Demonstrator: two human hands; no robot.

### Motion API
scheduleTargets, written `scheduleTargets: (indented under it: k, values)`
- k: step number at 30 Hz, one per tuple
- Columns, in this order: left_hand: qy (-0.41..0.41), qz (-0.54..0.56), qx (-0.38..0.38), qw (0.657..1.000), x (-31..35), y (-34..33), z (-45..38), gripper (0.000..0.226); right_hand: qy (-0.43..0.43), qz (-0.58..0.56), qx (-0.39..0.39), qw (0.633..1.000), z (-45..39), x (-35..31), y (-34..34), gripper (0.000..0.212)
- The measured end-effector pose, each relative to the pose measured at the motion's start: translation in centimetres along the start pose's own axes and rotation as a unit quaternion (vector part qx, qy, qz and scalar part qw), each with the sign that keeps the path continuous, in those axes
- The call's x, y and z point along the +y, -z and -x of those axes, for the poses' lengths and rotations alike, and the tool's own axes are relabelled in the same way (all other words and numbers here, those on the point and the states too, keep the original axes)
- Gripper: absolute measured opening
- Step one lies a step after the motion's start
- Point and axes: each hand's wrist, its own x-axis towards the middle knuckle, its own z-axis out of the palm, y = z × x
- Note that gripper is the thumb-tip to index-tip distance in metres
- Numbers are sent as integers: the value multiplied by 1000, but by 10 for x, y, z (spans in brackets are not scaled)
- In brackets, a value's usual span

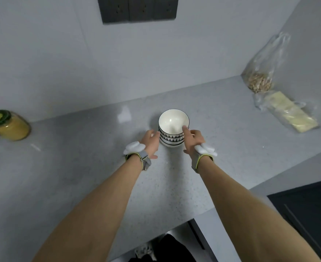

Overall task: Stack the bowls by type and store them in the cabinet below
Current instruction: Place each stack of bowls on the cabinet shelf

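A stack of three white bowls with black triangle patterns [172,136] stands on the grey speckled counter [99,167], the top bowl's cream inside showing. My left hand [151,142] sits at the stack's left side, fingers spread and touching or nearly touching it. On the right side, my right hand [191,141] reaches in with one finger up against the top bowl's rim. Neither hand is closed around the stack. Both wrists wear grey straps with white pads.
A jar with yellow contents and a green lid [7,124] lies at the far left. Plastic bags of dried food [261,72] and pale sheets [290,113] sit at the back right. A dark cabinet front [307,214] is lower right, below the counter edge.
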Motion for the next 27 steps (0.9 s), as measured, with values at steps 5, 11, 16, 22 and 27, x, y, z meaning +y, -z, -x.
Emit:
scheduleTargets:
  k: [5,11,16,22,27]
  values:
    - [135,200,-43,969,15,-16,-21,67,-102,-91,-81,987,-26,-16,-9,84]
    - [144,175,-2,974,26,-40,-45,43,-130,-123,-90,980,-62,-10,-18,46]
    - [82,73,74,991,33,-47,-57,34,-128,-129,-95,979,-78,-3,-17,39]
    - [54,64,84,993,26,-50,-59,46,-126,-152,-123,973,-86,12,-21,51]
    - [38,70,86,993,22,-51,-43,53,-110,-164,-123,972,-81,13,-17,50]
